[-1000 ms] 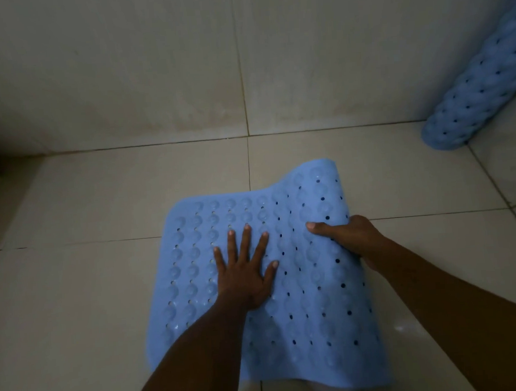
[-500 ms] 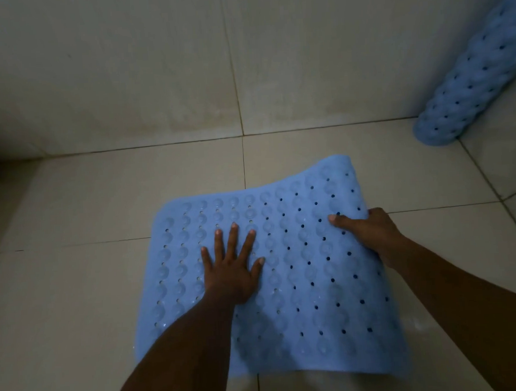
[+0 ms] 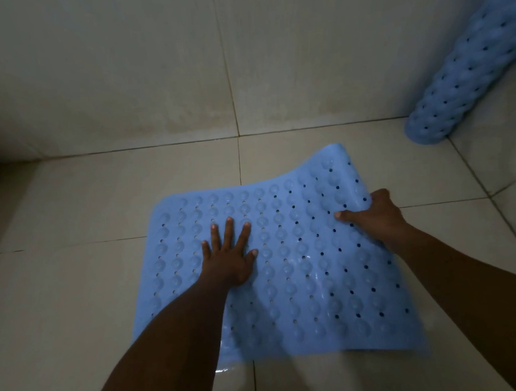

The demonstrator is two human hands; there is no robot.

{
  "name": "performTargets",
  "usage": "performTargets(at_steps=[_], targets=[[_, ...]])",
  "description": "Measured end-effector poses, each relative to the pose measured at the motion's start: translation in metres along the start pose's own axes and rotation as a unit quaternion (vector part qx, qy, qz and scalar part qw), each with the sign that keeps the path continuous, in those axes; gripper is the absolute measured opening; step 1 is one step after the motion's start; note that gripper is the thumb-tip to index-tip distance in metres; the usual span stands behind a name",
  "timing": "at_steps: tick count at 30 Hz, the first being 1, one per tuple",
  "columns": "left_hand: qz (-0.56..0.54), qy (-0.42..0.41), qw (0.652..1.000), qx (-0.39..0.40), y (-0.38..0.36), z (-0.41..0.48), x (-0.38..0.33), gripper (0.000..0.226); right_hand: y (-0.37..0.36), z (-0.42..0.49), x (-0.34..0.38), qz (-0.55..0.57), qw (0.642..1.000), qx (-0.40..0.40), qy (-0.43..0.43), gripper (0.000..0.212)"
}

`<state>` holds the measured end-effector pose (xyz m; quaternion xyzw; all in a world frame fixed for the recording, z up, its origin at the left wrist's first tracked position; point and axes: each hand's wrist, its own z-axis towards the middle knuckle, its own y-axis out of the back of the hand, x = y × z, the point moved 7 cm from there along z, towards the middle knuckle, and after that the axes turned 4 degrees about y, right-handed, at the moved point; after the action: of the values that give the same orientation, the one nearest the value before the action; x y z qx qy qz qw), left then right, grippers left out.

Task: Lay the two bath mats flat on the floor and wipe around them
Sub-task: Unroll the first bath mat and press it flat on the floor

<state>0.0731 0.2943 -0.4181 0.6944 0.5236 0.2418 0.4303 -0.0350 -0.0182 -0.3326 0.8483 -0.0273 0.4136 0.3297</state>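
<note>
A light-blue bath mat (image 3: 297,271) with rows of bumps and small holes lies spread on the tiled floor in front of me. Its far right corner curls up off the tiles. My left hand (image 3: 228,254) presses flat on the mat's middle left, fingers spread. My right hand (image 3: 373,218) pinches the mat's right edge just below the raised corner, thumb on top. A second blue mat (image 3: 466,64), rolled into a tube, leans against the wall at the upper right.
Beige floor tiles (image 3: 75,297) surround the mat, meeting a tiled wall (image 3: 152,65) just beyond it. A wet shine (image 3: 223,370) shows on the floor at the mat's near edge. A dark gap sits at the far left.
My right hand has pulled the mat's right edge outward to the right, widening and flattening the mat. My left hand stays pressed on it. The raised corner remains curled.
</note>
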Motion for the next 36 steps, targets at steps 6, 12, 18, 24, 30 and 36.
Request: performTargets(at_steps=[6,12,18,24,30,36], targets=[[-0.005,0.001,1.000,0.009,0.006,0.003,-0.003,0.069,0.021,-0.014,0.006,-0.153,0.975,-0.163,0.022,0.106],[-0.047,0.102,0.993,-0.029,-0.014,-0.022,-0.007,0.070,0.029,-0.002,-0.027,-0.187,0.976,-0.100,-0.055,0.095],[-0.040,0.071,0.996,-0.025,-0.017,-0.017,0.002,0.074,0.033,-0.002,-0.041,-0.204,0.972,-0.099,-0.061,0.093],[-0.038,0.085,0.995,-0.021,-0.017,-0.020,0.001,0.074,0.037,-0.012,-0.044,-0.217,0.955,-0.200,-0.030,0.103],[-0.048,0.097,0.994,-0.014,-0.020,-0.025,-0.004,0.074,0.036,-0.017,-0.029,-0.293,0.913,-0.273,0.071,0.102],[-0.056,0.102,0.993,-0.013,-0.020,-0.027,-0.005,0.074,0.000,-0.012,-0.030,-0.347,0.922,-0.159,0.060,0.084]])
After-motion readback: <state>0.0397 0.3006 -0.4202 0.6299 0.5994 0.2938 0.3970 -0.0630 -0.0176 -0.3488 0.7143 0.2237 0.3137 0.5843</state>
